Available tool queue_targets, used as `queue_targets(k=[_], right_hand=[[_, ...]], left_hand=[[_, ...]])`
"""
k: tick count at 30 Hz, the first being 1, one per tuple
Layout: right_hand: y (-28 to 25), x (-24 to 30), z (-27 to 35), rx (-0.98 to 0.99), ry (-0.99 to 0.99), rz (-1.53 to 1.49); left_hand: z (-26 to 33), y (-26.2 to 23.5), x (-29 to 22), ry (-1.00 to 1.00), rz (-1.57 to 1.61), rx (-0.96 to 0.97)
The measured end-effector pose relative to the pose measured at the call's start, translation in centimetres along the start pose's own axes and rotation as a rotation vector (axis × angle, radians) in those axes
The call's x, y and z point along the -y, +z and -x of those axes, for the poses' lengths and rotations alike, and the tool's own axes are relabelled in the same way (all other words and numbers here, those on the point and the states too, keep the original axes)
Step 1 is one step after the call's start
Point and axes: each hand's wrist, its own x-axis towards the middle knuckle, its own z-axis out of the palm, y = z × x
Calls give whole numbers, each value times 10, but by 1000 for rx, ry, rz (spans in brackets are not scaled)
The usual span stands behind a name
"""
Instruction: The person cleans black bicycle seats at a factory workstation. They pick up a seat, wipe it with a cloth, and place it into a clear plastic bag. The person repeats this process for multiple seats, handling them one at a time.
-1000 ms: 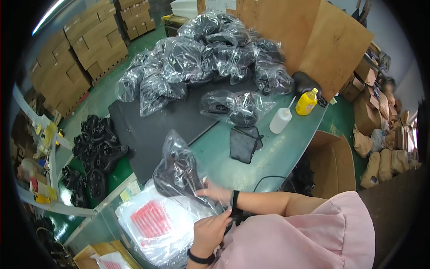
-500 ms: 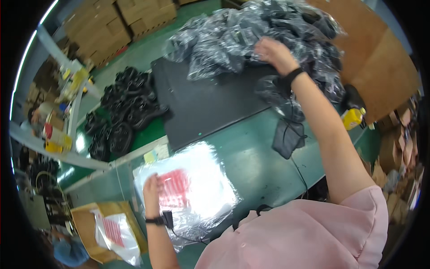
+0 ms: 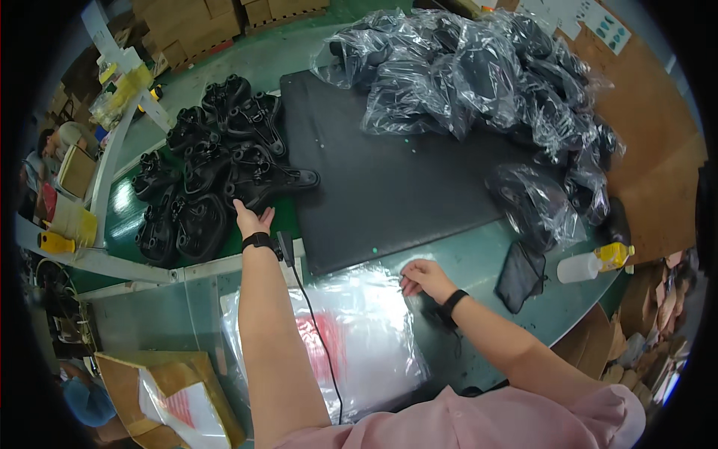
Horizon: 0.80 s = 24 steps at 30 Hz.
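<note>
My left hand (image 3: 254,219) is open, thumb and fingers apart. It reaches to the near side of a black moulded part (image 3: 258,176) with a narrow nose, shaped like a bicycle saddle; contact is unclear. Several similar black parts (image 3: 198,224) lie grouped on the green surface around it. My right hand (image 3: 425,278) is low over the bench, fingers curled together at the upper right edge of a stack of clear plastic bags (image 3: 381,337) with red print. Whether a bag edge is between those fingers is hidden. Both wrists wear black bands; a cable runs from the left one.
A black mat (image 3: 374,187) covers the bench middle. Black parts in clear bags (image 3: 486,75) are heaped at its far right; one bagged part (image 3: 535,206) lies nearer. A black pouch (image 3: 521,277), white bottle (image 3: 578,268) and yellow bottle (image 3: 615,256) stand right. A carton (image 3: 123,374) sits lower left.
My right hand has come back from the bagged heap to the bag stack. My left hand has moved from the bags up to the black parts. The view has shifted.
</note>
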Motion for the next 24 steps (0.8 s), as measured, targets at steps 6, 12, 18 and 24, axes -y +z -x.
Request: queue_targets(k=[6, 12, 18, 24], right_hand=[[27, 64, -14, -219, -759, 768], [83, 150, 1, -65, -1001, 1045], [94, 118, 69, 206, -965, 873], [74, 109, 149, 172, -1079, 777]], left_hand=[[-1, -23, 17, 333, -14, -33], [152, -58, 44, 710, -205, 121], [268, -150, 65, 602, -133, 442], [358, -154, 59, 657, -254, 474]])
